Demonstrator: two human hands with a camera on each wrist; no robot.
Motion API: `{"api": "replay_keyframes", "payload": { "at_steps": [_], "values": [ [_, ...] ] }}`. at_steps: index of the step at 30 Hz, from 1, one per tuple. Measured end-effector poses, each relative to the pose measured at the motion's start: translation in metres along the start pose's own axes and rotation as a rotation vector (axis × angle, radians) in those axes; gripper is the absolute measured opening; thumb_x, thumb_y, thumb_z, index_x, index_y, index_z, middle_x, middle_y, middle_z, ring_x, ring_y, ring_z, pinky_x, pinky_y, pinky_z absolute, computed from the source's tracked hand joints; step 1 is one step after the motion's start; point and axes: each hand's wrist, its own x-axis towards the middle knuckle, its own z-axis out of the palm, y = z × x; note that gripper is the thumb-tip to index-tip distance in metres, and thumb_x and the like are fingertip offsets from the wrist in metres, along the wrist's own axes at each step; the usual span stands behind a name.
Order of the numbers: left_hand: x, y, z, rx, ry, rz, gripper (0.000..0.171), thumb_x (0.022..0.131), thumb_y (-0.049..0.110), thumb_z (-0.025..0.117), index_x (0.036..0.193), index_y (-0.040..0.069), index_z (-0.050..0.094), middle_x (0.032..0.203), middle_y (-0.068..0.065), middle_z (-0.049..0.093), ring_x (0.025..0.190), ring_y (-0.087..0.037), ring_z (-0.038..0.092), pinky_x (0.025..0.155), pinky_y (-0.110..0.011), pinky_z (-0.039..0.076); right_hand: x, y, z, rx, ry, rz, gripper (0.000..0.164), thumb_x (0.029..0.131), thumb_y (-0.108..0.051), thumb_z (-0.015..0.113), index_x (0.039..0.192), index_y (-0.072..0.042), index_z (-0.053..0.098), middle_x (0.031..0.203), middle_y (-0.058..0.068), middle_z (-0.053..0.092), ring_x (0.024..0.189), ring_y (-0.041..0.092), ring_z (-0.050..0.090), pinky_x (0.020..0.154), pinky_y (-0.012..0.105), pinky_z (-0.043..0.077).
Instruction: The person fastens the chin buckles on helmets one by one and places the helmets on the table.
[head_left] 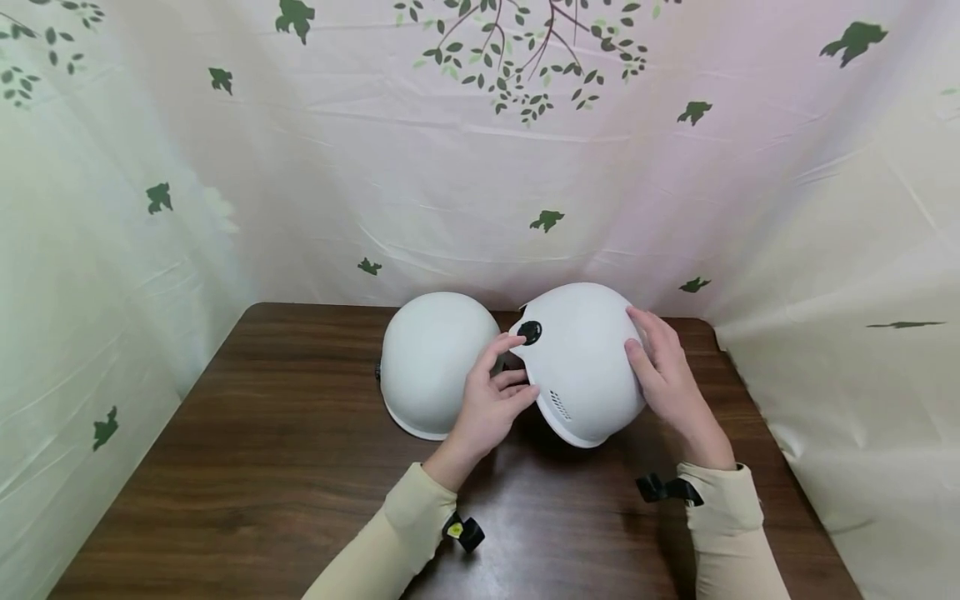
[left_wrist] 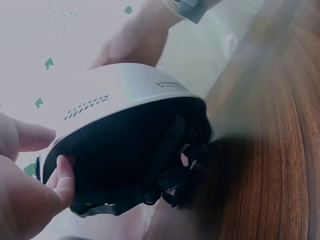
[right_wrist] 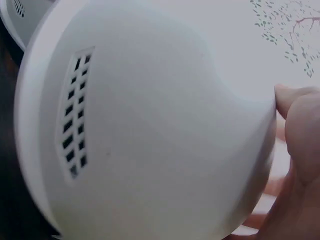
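A white helmet, tilted on its side, is held between both hands at the right of the table. My left hand grips its rim near a round black disc. In the left wrist view, fingertips reach inside the rim and the helmet's dark interior with black straps shows. My right hand holds the rounded shell from the right, thumb and fingers spread over it. The right wrist view shows vent slots in the shell. A second white helmet sits dome-up to the left.
The brown wooden table has its back edge against a pale curtain printed with leaves and birds. Curtain also hangs along both sides. The second helmet stands close beside the left hand.
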Motion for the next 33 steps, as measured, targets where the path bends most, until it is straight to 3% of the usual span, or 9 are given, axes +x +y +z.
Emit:
{"api": "replay_keyframes", "payload": {
  "at_steps": [5,11,17,28,33],
  "values": [
    [0.0,0.0,0.001,-0.035,0.019,0.037,0.067,0.085,-0.019,0.073,0.146,0.0,0.054,0.167,-0.017,0.028,0.099,-0.024,0.071,0.089,-0.031,0.059,-0.002,-0.009,0.0,-0.058,-0.005,-0.001,0.05,0.111,-0.024,0.049,0.16,-0.015,0.045,0.167,0.022,0.03,0.15,0.049,0.029,0.107,0.085,0.027],
    [0.004,0.002,0.001,-0.094,0.007,0.071,0.076,0.083,-0.02,0.074,0.151,0.001,0.047,0.167,-0.013,0.031,0.098,-0.02,0.072,0.087,-0.031,0.061,-0.006,-0.011,0.001,-0.092,-0.02,0.032,0.064,0.107,-0.03,0.058,0.165,-0.025,0.033,0.167,0.018,0.029,0.145,0.047,0.036,0.098,0.085,0.038],
    [0.007,0.005,0.0,-0.064,-0.007,0.065,0.077,0.085,-0.017,0.074,0.154,0.003,0.047,0.167,-0.01,0.031,0.099,-0.018,0.071,0.087,-0.028,0.06,-0.007,-0.01,0.002,-0.077,-0.016,0.026,0.07,0.105,-0.03,0.061,0.167,-0.025,0.028,0.167,0.018,0.028,0.144,0.046,0.036,0.098,0.084,0.038],
    [0.013,0.012,0.003,-0.064,-0.015,0.068,0.08,0.088,-0.011,0.074,0.159,0.001,0.04,0.169,-0.006,0.031,0.101,-0.013,0.07,0.09,-0.027,0.058,-0.008,-0.007,0.007,0.04,-0.014,-0.003,0.068,0.109,-0.023,0.052,0.169,-0.022,0.021,0.168,0.018,0.023,0.149,0.04,0.025,0.106,0.082,0.03],
    [0.014,0.016,0.004,0.002,-0.032,0.084,0.08,0.09,-0.008,0.075,0.161,0.004,0.039,0.169,-0.003,0.033,0.098,-0.013,0.07,0.089,-0.028,0.059,-0.009,-0.003,0.009,0.042,0.001,-0.027,0.065,0.109,-0.021,0.05,0.169,-0.023,0.024,0.169,0.015,0.025,0.151,0.038,0.023,0.109,0.08,0.025]
  ]
}}
